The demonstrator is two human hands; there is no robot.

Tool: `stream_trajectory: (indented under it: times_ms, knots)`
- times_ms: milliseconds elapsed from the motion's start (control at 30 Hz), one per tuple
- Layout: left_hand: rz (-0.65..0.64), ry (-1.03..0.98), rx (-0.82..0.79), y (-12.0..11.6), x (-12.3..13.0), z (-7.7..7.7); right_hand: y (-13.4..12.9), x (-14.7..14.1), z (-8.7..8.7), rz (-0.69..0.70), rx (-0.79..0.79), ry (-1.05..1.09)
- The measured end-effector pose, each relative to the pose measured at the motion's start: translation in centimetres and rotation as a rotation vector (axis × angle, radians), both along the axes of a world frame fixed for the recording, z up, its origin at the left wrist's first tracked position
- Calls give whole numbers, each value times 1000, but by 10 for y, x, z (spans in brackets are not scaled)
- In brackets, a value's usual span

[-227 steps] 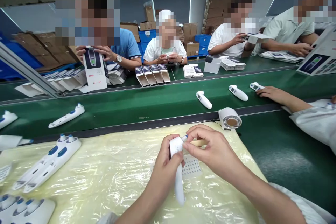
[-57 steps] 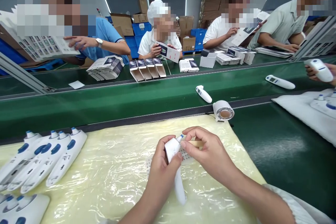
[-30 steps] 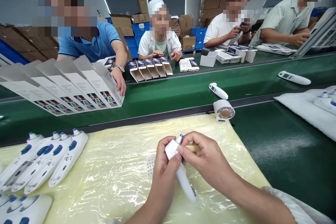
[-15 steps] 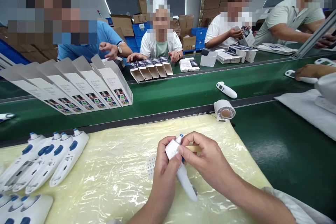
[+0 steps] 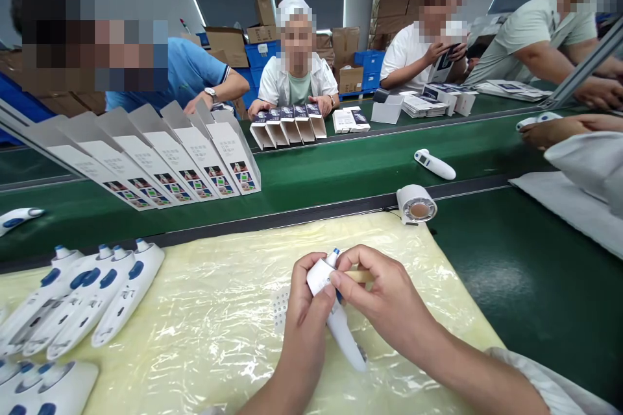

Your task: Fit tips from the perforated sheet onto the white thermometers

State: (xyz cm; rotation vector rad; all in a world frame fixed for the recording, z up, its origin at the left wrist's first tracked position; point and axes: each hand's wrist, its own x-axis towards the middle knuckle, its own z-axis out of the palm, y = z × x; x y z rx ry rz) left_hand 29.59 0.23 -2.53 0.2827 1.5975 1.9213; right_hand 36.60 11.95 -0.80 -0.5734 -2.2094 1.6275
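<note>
My left hand [image 5: 309,318] is closed around the head of a white thermometer-like device [image 5: 344,337], whose blue-tipped probe points up and whose handle slants down to the right. My right hand [image 5: 384,288] pinches a thin yellowish stick [image 5: 360,275], its end hidden at the device's head behind my fingertips. Beneath both hands lies a yellow, plastic-covered mat [image 5: 209,311]. A small sheet with round dots [image 5: 281,308] lies beside my left hand. More white devices with blue buttons [image 5: 129,292] are lined up at the left, with another group [image 5: 58,386] nearer the front.
A tape roll [image 5: 417,204] stands at the mat's back edge. Beyond it, the green belt [image 5: 311,172] carries open white boxes [image 5: 195,162], a loose device [image 5: 435,164] and another at far left. Several people sit opposite; a person's hands hold devices at the right.
The boxes and loose devices on the belt have shifted right. The person in blue has leaned and lowered a hand behind the boxes. My hands look nearly unchanged.
</note>
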Motion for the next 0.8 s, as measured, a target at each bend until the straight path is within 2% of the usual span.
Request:
stream_trajectory:
  times_ms: [400,533,600,700,800]
  knots:
    - [23,19,-39,1,1,1,-1,-1,3,-8,34,33]
    - [13,19,-36,1,0,3,-1,1,5,44,-31,21]
    - [10,5,-28,1,-1,5,2,4,5,52,1,34]
    - [21,-16,-3,-2,-7,10,13,7,5,-69,114,92]
    - [43,-31,43,1,-23,17,23,7,3,-183,127,169]
